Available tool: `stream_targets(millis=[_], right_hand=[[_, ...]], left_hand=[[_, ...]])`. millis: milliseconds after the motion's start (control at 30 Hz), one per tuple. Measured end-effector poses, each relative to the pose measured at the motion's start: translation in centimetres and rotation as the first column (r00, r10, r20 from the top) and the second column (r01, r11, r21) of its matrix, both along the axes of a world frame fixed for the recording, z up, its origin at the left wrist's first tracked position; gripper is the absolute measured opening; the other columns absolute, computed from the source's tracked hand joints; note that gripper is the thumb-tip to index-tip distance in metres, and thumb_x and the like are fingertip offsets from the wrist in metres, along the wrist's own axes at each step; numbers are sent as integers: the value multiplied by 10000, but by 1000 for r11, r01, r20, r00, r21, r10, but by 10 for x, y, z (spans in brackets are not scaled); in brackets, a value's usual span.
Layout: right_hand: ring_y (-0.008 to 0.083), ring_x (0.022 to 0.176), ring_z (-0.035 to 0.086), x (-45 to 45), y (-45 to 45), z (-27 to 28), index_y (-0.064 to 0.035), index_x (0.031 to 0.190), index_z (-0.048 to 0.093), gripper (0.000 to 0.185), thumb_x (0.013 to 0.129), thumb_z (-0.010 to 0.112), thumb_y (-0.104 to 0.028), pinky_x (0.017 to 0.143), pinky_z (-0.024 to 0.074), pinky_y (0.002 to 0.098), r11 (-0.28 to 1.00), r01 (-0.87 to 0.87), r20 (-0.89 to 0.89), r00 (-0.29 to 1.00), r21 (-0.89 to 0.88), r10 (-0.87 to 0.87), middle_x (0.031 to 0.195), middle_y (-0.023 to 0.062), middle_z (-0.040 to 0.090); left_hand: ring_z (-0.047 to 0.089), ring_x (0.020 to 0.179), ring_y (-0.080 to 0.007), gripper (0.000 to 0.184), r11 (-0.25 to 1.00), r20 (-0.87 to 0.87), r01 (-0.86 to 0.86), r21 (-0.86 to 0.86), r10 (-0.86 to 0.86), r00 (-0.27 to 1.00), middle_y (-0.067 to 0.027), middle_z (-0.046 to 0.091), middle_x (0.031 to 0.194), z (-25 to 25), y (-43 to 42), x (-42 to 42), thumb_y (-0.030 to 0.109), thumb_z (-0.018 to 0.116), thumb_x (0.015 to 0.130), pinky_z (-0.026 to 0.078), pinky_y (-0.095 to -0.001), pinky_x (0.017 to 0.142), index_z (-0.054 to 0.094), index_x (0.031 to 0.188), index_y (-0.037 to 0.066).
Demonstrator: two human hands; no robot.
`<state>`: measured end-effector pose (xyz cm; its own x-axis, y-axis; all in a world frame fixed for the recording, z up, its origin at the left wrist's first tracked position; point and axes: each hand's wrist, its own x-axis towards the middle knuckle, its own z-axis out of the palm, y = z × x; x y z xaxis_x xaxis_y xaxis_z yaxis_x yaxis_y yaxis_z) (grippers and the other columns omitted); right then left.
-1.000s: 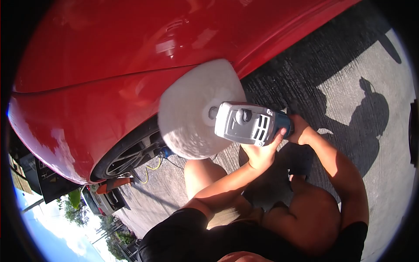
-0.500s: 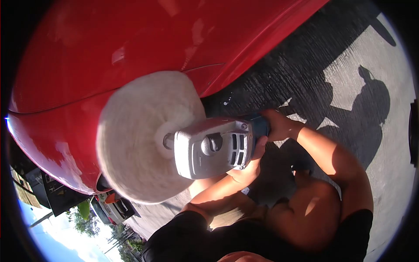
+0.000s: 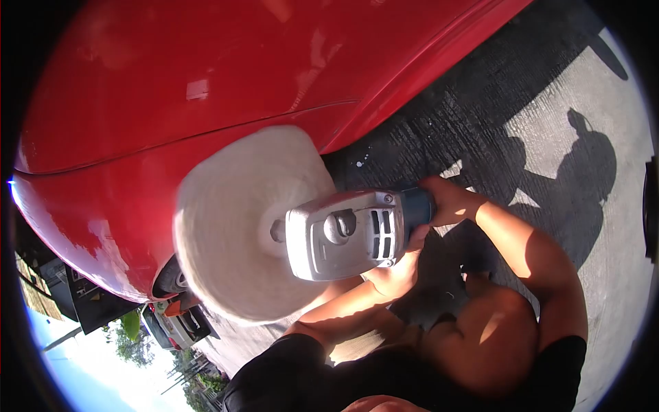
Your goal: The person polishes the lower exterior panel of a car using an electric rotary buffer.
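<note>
The polisher [image 3: 336, 237] sits at the centre of the frame, its wide white pad [image 3: 237, 230] reaching left over the lower side of the red car [image 3: 206, 130]. The right hand [image 3: 449, 200] is wrapped round the dark rear end; the left hand [image 3: 397, 275] grips the body from below, its fingers mostly hidden. The pad looks blurred, as if spinning; whether its face is pressed on the paint cannot be told from here.

To work well, this hold calls for both wrists firm, the pad laid flat with light, even pressure, and slow overlapping passes. Extra care seems wise along the seam above the pad, at the lower edge right of it, and near the wheel [image 3: 180, 280] at lower left.
</note>
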<state>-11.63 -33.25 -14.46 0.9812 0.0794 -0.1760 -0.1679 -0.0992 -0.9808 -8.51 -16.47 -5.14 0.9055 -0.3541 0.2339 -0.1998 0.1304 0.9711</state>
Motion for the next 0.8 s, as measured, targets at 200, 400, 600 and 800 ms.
stream_targets(millis=[200,400,600,800], right_hand=[[339,1002,759,-3,-2,3,16,1130,699,430,735,815,-110,857,574,419,990,143,18,990,21,-143,1013,240,763],[312,1009,754,0,-3,-2,8,1118,704,421,723,807,-97,855,574,416,998,51,54,997,-46,-49,1043,209,769],[365,1000,751,-2,0,-9,11,1085,710,415,709,825,-120,854,576,437,979,150,12,988,137,-153,1024,234,759],[291,993,755,-2,-2,-8,20,1087,707,396,722,814,-93,846,573,412,996,50,45,998,-76,-47,1020,223,766]], left_hand=[[721,992,-190,405,927,156,187,326,-248,956,-111,733,1156,5,7,18,14,873,867,586,-327,837,690,1227,0],[727,936,-188,378,997,13,28,69,-29,1000,-85,748,1095,8,-5,7,-10,858,862,586,-323,815,702,1206,1],[717,934,-153,333,976,-57,149,161,-142,988,-62,747,1099,9,1,10,18,872,862,573,-301,786,717,1157,19],[711,957,-158,355,997,-153,77,6,-75,985,-63,737,1107,2,-3,7,-70,829,866,576,-306,808,703,1184,24]])
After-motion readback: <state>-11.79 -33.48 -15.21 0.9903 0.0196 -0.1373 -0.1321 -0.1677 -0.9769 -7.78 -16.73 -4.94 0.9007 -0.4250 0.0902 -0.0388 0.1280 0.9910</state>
